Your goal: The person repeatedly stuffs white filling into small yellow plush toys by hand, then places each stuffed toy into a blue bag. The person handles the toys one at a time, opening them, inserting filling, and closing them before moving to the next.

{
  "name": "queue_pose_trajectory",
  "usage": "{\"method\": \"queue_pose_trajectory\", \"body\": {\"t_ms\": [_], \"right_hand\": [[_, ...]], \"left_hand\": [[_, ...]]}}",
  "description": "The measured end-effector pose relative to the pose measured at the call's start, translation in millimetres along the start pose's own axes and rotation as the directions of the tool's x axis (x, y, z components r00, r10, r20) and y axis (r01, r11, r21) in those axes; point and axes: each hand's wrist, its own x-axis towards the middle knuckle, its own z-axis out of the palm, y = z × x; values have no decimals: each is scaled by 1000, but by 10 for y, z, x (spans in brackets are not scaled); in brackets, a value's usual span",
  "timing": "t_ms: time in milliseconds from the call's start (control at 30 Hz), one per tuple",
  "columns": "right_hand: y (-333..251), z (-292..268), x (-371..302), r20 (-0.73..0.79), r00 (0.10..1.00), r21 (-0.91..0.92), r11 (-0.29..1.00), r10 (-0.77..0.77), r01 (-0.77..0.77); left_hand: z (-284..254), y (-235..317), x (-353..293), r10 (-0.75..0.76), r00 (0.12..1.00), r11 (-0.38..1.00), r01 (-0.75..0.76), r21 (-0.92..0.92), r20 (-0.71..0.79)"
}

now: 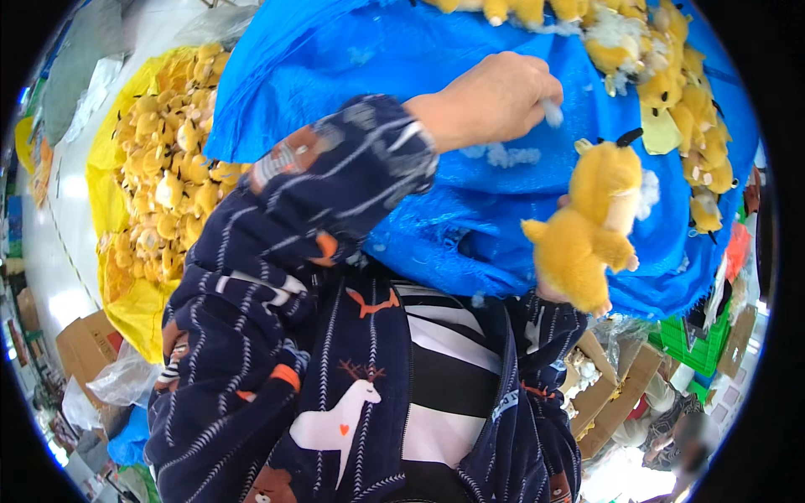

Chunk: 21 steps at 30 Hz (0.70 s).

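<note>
My left hand [499, 96] reaches over the blue woven plastic sheet [327, 101] and pinches a small tuft of white stuffing [551, 113] at its fingertips. To its right is a yellow plush animal [579, 230] with a black tuft on its head and a pale belly. My right hand [549, 292] grips this plush from behind and below; most of its fingers are hidden by the toy. A bit of white fluff [648, 194] shows at the plush's right side. More loose stuffing [511, 157] lies on the sheet beneath my left wrist.
Similar yellow plush animals [700, 126] are heaped along the sheet's far right edge. On the left, a yellow sack [109, 226] holds many more. Cardboard boxes [619, 394] and a green crate [696, 339] stand at the lower right, near another person [683, 436].
</note>
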Motion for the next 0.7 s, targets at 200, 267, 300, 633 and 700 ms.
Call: {"method": "queue_pose_trajectory", "body": {"t_ms": [200,267,300,633,700], "right_hand": [[68,23,21,6,999,60,997,42,-42],[105,53,37,9,998,93,993,69,-69],[123,52,49,12,997,97,992,75,-76],[147,73,3,54,985,194,966,166,-173],[165,76,4,23,994,163,981,103,-106]], "left_hand": [[-673,535,-1058,-54,991,999,53,15,122],[-966,736,-1436,-256,932,964,267,-9,255],[-1011,805,-1595,-371,867,925,378,46,332],[-670,654,-2073,-562,746,682,662,-311,358],[-744,713,-1780,-462,829,784,548,-292,314]]}}
